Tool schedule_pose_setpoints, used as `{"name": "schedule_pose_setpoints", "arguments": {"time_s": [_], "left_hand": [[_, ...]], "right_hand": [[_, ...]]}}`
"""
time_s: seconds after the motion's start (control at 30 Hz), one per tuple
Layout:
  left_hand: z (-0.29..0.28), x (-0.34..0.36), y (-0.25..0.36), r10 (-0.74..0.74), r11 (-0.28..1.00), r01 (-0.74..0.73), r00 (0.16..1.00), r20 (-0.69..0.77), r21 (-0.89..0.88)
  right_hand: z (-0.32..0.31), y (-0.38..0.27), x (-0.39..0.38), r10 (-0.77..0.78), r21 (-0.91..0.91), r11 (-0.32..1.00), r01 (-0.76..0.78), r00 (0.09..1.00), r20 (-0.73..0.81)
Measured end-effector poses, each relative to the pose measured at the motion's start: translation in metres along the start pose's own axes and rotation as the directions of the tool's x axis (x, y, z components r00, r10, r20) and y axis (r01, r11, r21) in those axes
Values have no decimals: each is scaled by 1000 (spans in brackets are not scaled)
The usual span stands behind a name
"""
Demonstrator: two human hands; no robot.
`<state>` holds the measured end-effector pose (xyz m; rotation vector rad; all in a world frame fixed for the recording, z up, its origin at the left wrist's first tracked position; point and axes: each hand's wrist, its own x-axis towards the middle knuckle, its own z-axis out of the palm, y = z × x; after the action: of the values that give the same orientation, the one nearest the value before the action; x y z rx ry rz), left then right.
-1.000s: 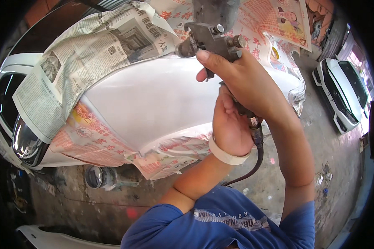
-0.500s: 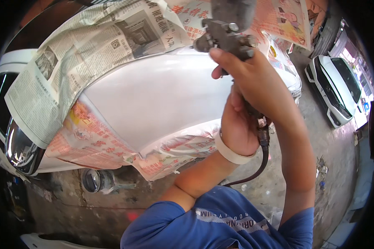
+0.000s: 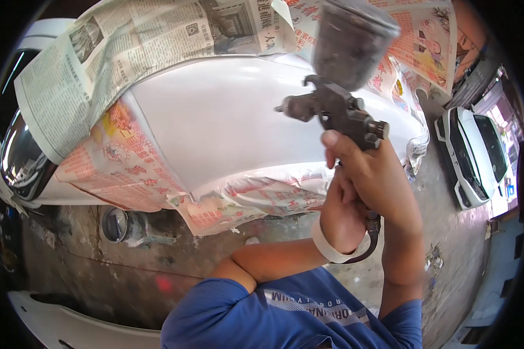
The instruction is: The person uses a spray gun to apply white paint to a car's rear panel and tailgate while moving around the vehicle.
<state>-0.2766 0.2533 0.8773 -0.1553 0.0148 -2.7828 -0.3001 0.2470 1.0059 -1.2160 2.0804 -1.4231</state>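
Observation:
My right hand grips a dark metal spray gun near its trigger, thumb raised along the back. A grimy grey cup tops the gun, whose nozzle points left. My left hand, with a pale band at the wrist, has its fingers curled at the lower handle, partly hidden by the right. A dark hose hangs from the handle. Beyond the gun lies a pale car panel, framed by grey newspaper above and red-printed paper at the left and below.
A chrome side mirror sits at the left of the masked car. A white car is parked at the right. A round container stands on the stained floor, and a loose white body panel lies at the lower left.
The gun and my hands have moved lower in the picture, and more of the cup shows. The masked panel sits somewhat higher in view.

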Motion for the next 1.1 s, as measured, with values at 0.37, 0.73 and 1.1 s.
{"name": "schedule_pose_setpoints", "arguments": {"time_s": [0.37,0.73,1.1], "left_hand": [[-44,26,-94,-168,986,167,983,80,22],[-86,-17,-60,-146,977,150,989,-36,149],[-98,-32,-41,-96,748,179,982,-163,639]], "right_hand": [[-75,73,-52,207,69,978,-195,913,-351],[-28,110,-77,-4,-173,983,-57,943,-333],[-27,141,-75,165,17,986,-168,940,-298]]}}
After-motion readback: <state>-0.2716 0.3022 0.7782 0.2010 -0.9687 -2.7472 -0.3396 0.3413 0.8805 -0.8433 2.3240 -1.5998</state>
